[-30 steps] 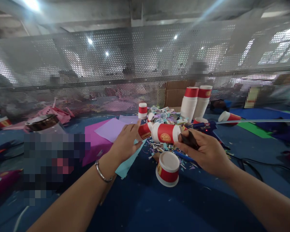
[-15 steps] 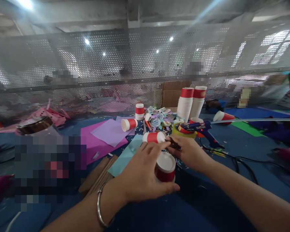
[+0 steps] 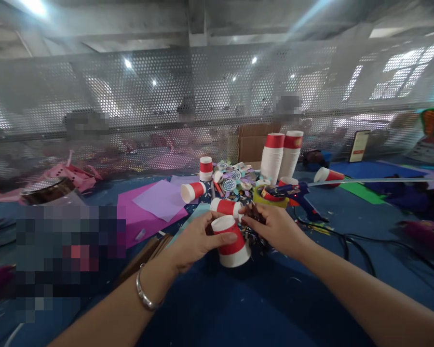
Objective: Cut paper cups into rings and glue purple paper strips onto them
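A white paper cup with a red band (image 3: 233, 243) is tilted, its narrow base end up and its wide rim down. My left hand (image 3: 198, 241) is closed round it, thumb across the front. My right hand (image 3: 271, 224) is beside the cup's upper right, fingers pinched on a small dark brown piece (image 3: 252, 212) whose kind I cannot make out. Just beyond the hands another red-banded cup (image 3: 224, 206) lies on its side, partly covered by the fingers.
Behind lie a pile of paper cutouts (image 3: 235, 179), two cup stacks (image 3: 272, 161) and a roll of yellow tape (image 3: 258, 196). A blue glue gun (image 3: 304, 197) with a long stick and a black cable (image 3: 347, 238) is on the right. Purple paper (image 3: 159, 200) and cardboard strips (image 3: 141, 260) are on the left.
My left hand has closed on the cup, which stood upside down between its spread fingers, and has tilted it leftward. The right hand still pinches the dark piece. The view has shifted slightly.
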A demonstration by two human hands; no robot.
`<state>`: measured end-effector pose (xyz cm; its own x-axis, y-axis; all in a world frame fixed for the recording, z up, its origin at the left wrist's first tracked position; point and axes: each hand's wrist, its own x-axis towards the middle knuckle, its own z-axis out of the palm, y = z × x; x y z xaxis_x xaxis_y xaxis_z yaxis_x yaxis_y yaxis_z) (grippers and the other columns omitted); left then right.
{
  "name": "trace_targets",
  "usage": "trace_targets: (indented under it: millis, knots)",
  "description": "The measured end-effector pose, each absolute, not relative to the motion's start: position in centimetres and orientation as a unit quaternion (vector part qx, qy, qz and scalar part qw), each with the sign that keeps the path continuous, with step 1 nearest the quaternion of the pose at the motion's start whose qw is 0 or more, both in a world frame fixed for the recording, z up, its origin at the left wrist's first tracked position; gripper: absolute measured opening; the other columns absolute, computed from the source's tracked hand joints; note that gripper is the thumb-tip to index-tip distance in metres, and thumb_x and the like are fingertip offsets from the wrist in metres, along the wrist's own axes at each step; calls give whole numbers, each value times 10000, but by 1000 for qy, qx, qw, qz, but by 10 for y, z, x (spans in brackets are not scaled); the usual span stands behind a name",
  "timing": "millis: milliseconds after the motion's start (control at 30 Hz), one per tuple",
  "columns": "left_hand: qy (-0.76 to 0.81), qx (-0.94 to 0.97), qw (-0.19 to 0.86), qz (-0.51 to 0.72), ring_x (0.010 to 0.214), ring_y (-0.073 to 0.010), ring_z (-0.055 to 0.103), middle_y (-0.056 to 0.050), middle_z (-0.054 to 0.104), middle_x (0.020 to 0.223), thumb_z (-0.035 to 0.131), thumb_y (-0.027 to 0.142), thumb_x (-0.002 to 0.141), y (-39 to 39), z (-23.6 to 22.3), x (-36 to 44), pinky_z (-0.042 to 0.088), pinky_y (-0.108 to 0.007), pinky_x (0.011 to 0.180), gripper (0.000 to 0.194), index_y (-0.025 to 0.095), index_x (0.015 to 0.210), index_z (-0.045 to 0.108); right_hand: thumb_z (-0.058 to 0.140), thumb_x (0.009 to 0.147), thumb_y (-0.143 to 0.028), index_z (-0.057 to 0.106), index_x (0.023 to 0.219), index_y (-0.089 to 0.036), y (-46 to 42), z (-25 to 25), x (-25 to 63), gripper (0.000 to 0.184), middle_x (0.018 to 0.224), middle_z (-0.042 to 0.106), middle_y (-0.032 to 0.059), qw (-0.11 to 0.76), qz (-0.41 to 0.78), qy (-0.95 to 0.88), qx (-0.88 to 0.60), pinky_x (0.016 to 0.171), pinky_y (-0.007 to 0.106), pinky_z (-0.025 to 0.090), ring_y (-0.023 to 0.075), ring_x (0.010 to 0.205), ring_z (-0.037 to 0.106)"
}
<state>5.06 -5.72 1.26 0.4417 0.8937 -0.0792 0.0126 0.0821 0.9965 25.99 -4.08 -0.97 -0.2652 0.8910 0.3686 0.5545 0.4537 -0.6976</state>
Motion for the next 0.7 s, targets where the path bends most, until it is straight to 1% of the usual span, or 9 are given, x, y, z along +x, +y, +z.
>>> trace_targets:
  millis: [67, 133, 233, 267, 333, 400, 500, 600, 700]
  knots:
    - [376, 579, 620, 373, 1001, -266, 616, -90, 694, 1036, 831, 254, 667, -55, 10, 54, 445, -405, 913, 436, 161, 1050, 644, 550, 900, -320, 685, 1011, -200, -42, -9, 258, 212, 925, 740, 65, 378, 235, -762, -471, 764, 361, 512, 254, 876, 687]
    - [386, 565, 591, 428, 1027, -273, 614, -95, 695, 1071, 833, 249, 668, -50, 6, 53, 439, -405, 929, 467, 174, 1089, 648, 553, 893, -311, 697, 1034, -193, -43, -8, 257, 234, 976, 742, 79, 378, 242, -757, -474, 813, 388, 505, 269, 929, 683]
    - [407, 539, 549, 493, 1099, -253, 588, -79, 656, 1194, 814, 255, 698, -37, 1, 46, 414, -371, 967, 540, 221, 1196, 605, 553, 885, -335, 716, 1016, -179, -43, -6, 257, 261, 965, 740, 98, 373, 251, -750, -485, 817, 413, 504, 290, 930, 682]
    - [408, 532, 544, 504, 1099, -244, 589, -68, 656, 1195, 818, 247, 691, -33, 0, 43, 422, -355, 956, 558, 232, 1204, 597, 550, 884, -343, 722, 1001, -176, -43, -6, 258, 266, 959, 739, 103, 370, 255, -749, -487, 819, 416, 503, 294, 933, 680]
    - [409, 518, 545, 518, 1070, -229, 602, -61, 674, 1155, 826, 237, 681, -27, 1, 37, 441, -337, 931, 541, 224, 1176, 609, 544, 882, -350, 728, 988, -173, -42, -7, 258, 277, 962, 736, 109, 366, 263, -745, -492, 835, 415, 497, 297, 957, 674]
    - [404, 505, 558, 520, 1022, -222, 618, -74, 695, 1094, 824, 248, 686, -25, 3, 35, 460, -327, 900, 456, 185, 1101, 645, 531, 884, -355, 730, 991, -173, -41, -8, 259, 290, 952, 736, 110, 364, 268, -742, -495, 830, 409, 497, 295, 962, 674]
    - [389, 487, 592, 511, 961, -211, 632, -87, 706, 1039, 798, 292, 722, -31, 8, 36, 491, -301, 831, 364, 154, 1034, 670, 492, 903, -373, 741, 915, -183, -40, -8, 259, 313, 911, 734, 104, 359, 274, -740, -499, 778, 382, 503, 285, 919, 682]
    - [380, 463, 620, 506, 910, -186, 635, -62, 697, 1037, 751, 344, 774, -39, 13, 38, 512, -271, 749, 361, 192, 1083, 645, 449, 926, -399, 716, 756, -186, -41, -7, 257, 381, 881, 715, 102, 354, 271, -744, -498, 739, 357, 486, 268, 870, 673]
    - [384, 445, 641, 493, 863, -187, 645, -59, 698, 1014, 744, 353, 778, -44, 15, 38, 526, -283, 725, 333, 200, 1056, 644, 407, 950, -423, 673, 742, -178, -44, -6, 254, 417, 790, 681, 87, 343, 272, -746, -501, 674, 342, 461, 240, 755, 648]
